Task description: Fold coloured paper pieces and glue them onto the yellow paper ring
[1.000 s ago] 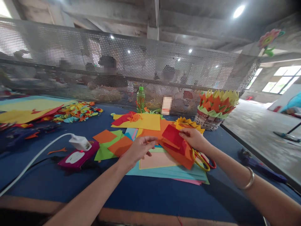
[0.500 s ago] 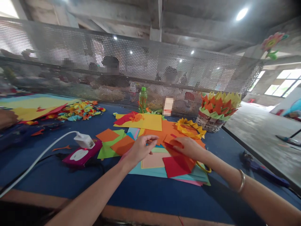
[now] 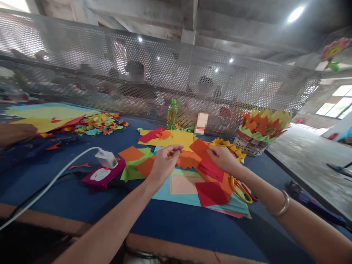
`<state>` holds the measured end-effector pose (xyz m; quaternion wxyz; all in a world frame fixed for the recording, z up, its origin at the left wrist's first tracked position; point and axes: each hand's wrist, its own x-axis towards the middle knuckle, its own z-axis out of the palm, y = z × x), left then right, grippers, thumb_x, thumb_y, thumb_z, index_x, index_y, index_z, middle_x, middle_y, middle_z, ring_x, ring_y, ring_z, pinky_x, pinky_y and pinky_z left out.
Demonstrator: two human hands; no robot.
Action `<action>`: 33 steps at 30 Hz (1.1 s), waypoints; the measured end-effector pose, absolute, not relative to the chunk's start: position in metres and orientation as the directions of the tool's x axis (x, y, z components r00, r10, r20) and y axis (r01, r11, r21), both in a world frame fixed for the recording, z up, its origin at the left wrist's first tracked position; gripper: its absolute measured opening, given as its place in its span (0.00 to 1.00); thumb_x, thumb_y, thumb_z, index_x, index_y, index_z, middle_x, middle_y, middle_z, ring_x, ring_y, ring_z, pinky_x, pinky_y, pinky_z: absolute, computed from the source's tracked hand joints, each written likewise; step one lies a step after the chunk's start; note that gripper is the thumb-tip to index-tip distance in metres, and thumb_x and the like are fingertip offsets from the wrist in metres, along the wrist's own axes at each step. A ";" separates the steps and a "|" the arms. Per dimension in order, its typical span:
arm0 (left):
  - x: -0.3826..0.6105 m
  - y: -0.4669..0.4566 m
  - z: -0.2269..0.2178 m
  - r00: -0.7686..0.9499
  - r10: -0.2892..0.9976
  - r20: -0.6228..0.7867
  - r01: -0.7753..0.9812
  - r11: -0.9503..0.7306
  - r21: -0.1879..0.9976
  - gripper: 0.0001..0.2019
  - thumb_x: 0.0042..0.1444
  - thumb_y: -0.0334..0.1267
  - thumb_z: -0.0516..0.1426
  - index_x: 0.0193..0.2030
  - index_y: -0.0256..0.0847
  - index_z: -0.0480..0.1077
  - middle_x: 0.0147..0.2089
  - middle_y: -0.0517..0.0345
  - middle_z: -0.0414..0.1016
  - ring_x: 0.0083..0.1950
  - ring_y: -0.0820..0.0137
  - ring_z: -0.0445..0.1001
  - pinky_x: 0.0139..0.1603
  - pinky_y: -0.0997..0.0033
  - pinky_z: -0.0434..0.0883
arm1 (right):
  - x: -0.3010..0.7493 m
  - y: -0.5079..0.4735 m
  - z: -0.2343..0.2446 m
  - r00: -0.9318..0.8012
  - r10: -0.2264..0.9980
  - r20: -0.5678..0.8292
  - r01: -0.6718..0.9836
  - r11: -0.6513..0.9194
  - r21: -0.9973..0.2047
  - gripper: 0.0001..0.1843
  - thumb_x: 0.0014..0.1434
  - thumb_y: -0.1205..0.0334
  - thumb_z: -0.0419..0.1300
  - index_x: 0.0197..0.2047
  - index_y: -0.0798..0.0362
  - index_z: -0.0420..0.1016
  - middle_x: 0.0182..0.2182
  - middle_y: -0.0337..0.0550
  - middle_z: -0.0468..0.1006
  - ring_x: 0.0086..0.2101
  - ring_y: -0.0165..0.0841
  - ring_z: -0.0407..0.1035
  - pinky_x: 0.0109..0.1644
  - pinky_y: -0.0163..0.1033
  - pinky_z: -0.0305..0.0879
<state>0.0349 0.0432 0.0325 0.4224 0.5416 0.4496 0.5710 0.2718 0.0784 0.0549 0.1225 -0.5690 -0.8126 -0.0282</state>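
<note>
My right hand (image 3: 224, 158) pinches the edge of an orange paper square (image 3: 199, 148), raised over the sheets. My left hand (image 3: 165, 163) is curled beside it, thumb and fingers close together; whether anything is between them I cannot make out. Below the hands are an orange zigzag-edged piece (image 3: 188, 160), a red folded piece (image 3: 211, 170), a red square (image 3: 212, 193) and a pink sheet (image 3: 183, 184) on a light blue stack (image 3: 170, 196). Scissors with yellow handles (image 3: 242, 190) lie near my right wrist. Orange and green papers (image 3: 130, 168) spread out left of my left hand.
A purple power strip (image 3: 103, 176) with a white charger (image 3: 106, 158) and cable is at left. Behind stand a green bottle (image 3: 172, 115), a perforated metal screen (image 3: 165, 73) and a basket of folded paper (image 3: 251, 141). A glue gun (image 3: 316, 207) lies right. Another person's hand (image 3: 16, 134) is far left.
My right hand has lifted the orange square up from the sheets, uncovering the red folded piece. The view has shifted a little, and more of the scissors shows.
</note>
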 end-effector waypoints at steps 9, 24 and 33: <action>0.030 0.049 0.028 -0.125 0.932 0.341 0.078 -0.333 0.940 0.13 0.57 0.40 0.56 0.45 0.39 0.78 0.41 0.52 0.79 0.34 0.70 0.75 0.24 0.79 0.71 | 0.197 0.076 0.026 -0.558 0.815 0.155 0.808 0.576 -0.124 0.16 0.67 0.55 0.60 0.53 0.54 0.73 0.52 0.47 0.75 0.48 0.37 0.73 0.52 0.50 0.72; 0.050 0.031 0.009 0.297 0.837 0.460 0.392 -0.546 0.740 0.08 0.58 0.35 0.56 0.42 0.40 0.77 0.43 0.52 0.79 0.44 0.66 0.76 0.40 0.72 0.72 | 0.311 0.002 0.037 -0.455 0.885 -0.096 0.864 0.413 -0.290 0.22 0.52 0.60 0.66 0.52 0.51 0.74 0.45 0.47 0.80 0.44 0.42 0.73 0.44 0.40 0.65; 0.059 0.014 0.005 0.494 0.838 0.230 0.361 -0.438 0.823 0.22 0.58 0.46 0.61 0.57 0.41 0.71 0.50 0.52 0.79 0.36 0.71 0.78 0.34 0.75 0.73 | 0.302 -0.010 0.026 -0.393 0.920 0.008 0.847 0.365 -0.386 0.10 0.61 0.54 0.59 0.37 0.50 0.77 0.29 0.38 0.79 0.29 0.32 0.71 0.31 0.34 0.58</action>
